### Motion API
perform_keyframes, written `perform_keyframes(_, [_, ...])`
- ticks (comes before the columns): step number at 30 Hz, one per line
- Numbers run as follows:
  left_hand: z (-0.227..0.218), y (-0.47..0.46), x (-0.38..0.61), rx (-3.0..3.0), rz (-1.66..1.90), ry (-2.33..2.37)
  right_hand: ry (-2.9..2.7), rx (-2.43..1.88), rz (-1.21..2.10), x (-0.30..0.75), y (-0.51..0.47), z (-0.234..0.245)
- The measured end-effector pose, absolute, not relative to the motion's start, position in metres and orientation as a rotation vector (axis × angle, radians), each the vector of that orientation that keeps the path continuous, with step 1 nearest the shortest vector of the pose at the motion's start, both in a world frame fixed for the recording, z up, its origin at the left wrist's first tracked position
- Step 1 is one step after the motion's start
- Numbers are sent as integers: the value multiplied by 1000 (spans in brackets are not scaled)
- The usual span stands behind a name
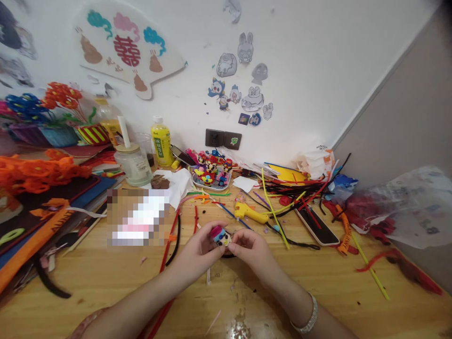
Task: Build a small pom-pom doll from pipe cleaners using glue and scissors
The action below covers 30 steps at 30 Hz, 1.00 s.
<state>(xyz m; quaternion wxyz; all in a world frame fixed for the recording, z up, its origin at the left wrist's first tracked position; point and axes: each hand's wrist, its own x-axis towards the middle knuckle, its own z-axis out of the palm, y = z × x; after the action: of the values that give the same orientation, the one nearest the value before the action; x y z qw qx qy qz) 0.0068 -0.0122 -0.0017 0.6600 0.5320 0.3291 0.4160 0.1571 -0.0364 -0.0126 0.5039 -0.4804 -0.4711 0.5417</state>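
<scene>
A small pipe-cleaner doll head [221, 236] with a pink and blue top, dark eye spots and a pale face is between my hands, just above the wooden table. My left hand [205, 245] is closed around its left side, thumb below. The fingers of my right hand [247, 245] pinch the lower right edge of the same doll head. Part of it is hidden by my fingers. Beyond my hands lies a yellow glue gun [251, 213]. Several finished-looking colourful dolls [212, 169] stand in a shallow tray [215, 187] farther back.
Pipe cleaners in a dark bundle [289, 188] lie at the back right beside a phone [318, 225]. A glass jar [133, 165] and a yellow drink bottle [161, 141] stand back left. Orange fuzzy flowers [42, 172] crowd the left; a plastic bag [406, 207] sits far right.
</scene>
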Motion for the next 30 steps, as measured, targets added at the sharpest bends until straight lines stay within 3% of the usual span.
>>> perform_keyframes(9, [-4, -3, -2, 988, 835, 619, -1134, -1186, 1300, 150, -38, -11])
perform_keyframes(20, [1, -3, -2, 1129, 767, 688, -1286, -1287, 1132, 155, -39, -16])
perform_keyframes(30, [4, -7, 0, 1096, 790, 733, -1308, -1262, 1235, 159, -36, -20])
